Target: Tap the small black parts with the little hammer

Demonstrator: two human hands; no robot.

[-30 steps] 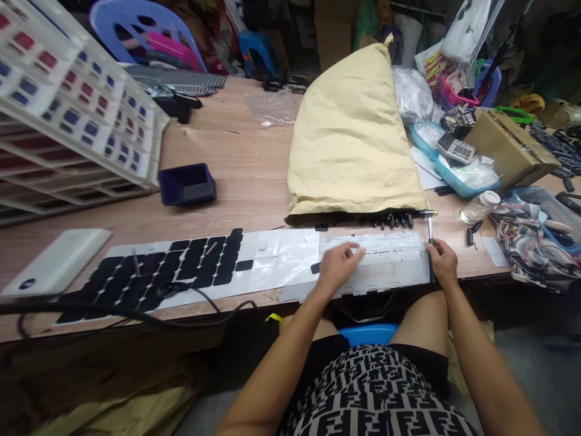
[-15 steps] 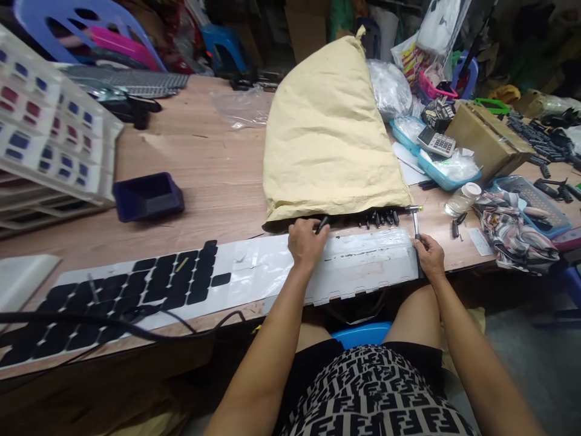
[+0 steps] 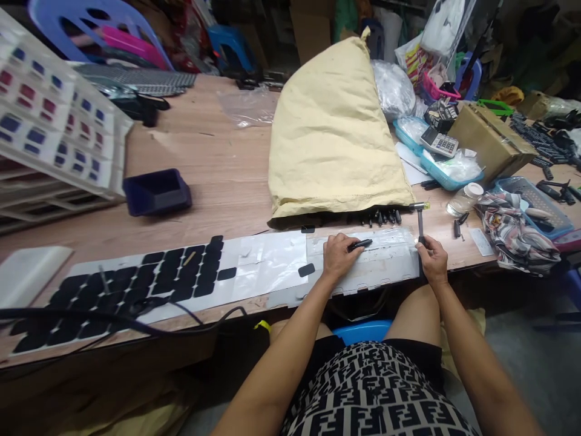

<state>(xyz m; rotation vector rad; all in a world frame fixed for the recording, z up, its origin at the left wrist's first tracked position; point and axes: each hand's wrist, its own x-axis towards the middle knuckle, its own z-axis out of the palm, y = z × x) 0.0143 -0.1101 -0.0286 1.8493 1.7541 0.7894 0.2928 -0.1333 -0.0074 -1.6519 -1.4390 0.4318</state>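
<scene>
My left hand (image 3: 339, 257) is closed around a slim black piece (image 3: 362, 244), its tip pointing right above the white board (image 3: 385, 266) at the table's front edge. A small hammer (image 3: 420, 223) stands upright in my right hand (image 3: 433, 260), its handle gripped at the board's right end and its metal head at the top. Between the board and the large yellow sack (image 3: 338, 133) lie several slim black pieces (image 3: 385, 217). Left of my left hand, a black rounded patch (image 3: 306, 270) sits at the edge of the white sheet (image 3: 272, 260).
Rows of black patches (image 3: 167, 272) cover the sheet's left part, with a black cable (image 3: 149, 330) across them. A dark blue tray (image 3: 158, 192) and a white crate (image 3: 68, 115) stand left. On the right are a glass jar (image 3: 465, 200), patterned cloth (image 3: 512, 236) and blue baskets (image 3: 535, 203).
My left hand has moved right and toward me, from the sack's front edge to over the board, carrying the black piece. The hammer head has turned slightly; my right hand stays put.
</scene>
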